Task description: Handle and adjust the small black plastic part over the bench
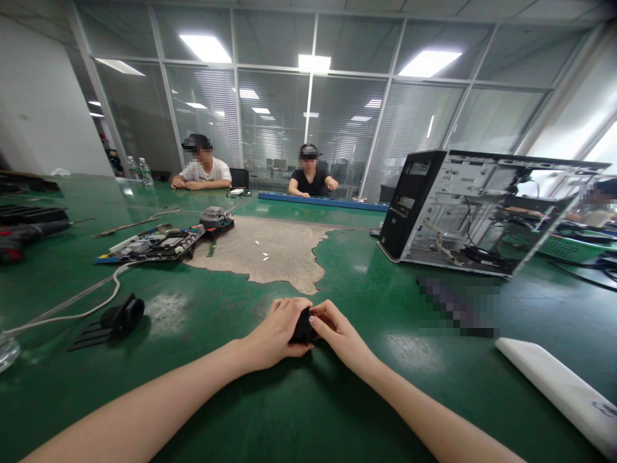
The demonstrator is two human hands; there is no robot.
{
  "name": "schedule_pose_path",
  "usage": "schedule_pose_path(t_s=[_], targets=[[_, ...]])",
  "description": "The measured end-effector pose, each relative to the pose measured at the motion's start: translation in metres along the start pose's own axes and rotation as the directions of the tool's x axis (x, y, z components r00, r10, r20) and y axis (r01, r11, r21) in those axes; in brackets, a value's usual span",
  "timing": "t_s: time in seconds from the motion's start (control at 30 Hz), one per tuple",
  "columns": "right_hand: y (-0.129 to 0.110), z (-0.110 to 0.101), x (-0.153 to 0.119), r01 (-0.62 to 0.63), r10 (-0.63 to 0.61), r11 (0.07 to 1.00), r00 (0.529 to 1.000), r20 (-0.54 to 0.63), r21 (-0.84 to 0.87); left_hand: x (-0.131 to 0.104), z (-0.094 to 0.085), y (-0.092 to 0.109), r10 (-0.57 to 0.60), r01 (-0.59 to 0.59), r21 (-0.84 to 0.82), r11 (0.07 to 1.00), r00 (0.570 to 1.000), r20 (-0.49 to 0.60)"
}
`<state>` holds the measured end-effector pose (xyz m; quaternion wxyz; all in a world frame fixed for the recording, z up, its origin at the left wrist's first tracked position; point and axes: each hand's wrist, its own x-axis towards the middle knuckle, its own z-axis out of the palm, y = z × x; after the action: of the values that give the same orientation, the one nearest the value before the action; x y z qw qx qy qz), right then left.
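Note:
A small black part (303,328) is held between my two hands, just above the green table. My left hand (277,331) wraps round its left side, fingers over the top and thumb below. The fingers of my right hand (335,328) pinch its right edge. Much of the part is hidden by my fingers, so its exact shape cannot be told. To the left, a black fan-like piece with a slotted plate (120,318) lies on the table.
An open computer case (419,206) stands at the right, a circuit board (154,243) and cooler (216,220) at the left. A white slab (554,386) lies at the right front. Beyond the bare patch (270,247), two people sit across the green table (216,399).

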<state>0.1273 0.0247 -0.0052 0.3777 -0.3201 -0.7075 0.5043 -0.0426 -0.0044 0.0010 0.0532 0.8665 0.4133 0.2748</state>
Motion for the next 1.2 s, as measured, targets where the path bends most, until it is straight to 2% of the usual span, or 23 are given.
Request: schedule_pose_path(t_s=[0.13, 0.47, 0.63, 0.8, 1.03, 1.2], targets=[[-0.002, 0.001, 0.0, 0.001, 0.0, 0.999, 1.0, 0.014, -0.032, 0.0, 0.001, 0.0, 0.002, -0.002, 0.003, 1.0, 1.0, 0.004], [-0.004, -0.001, -0.01, 0.123, -0.118, 0.987, 0.991, 0.055, -0.102, 0.0, 0.001, -0.002, -0.006, 0.006, 0.001, 1.0, 1.0, 0.0], [0.002, 0.001, -0.004, 0.087, -0.088, 0.994, 0.996, -0.012, -0.066, 0.0, 0.001, -0.002, -0.001, 0.001, 0.001, 1.0, 1.0, 0.001], [0.004, 0.0, -0.001, 0.036, -0.036, 0.999, 0.999, -0.002, -0.034, 0.001, 0.001, -0.001, -0.009, 0.009, -0.001, 1.0, 1.0, 0.003], [-0.003, -0.002, -0.011, 0.159, -0.157, 0.974, 0.987, 0.02, -0.163, 0.001, 0.001, -0.002, -0.013, 0.013, -0.011, 1.0, 1.0, 0.009], [0.001, 0.0, -0.008, 0.135, -0.137, 0.985, 0.991, -0.012, -0.112, 0.0, 0.002, -0.002, -0.009, 0.009, -0.002, 1.0, 1.0, -0.008]])
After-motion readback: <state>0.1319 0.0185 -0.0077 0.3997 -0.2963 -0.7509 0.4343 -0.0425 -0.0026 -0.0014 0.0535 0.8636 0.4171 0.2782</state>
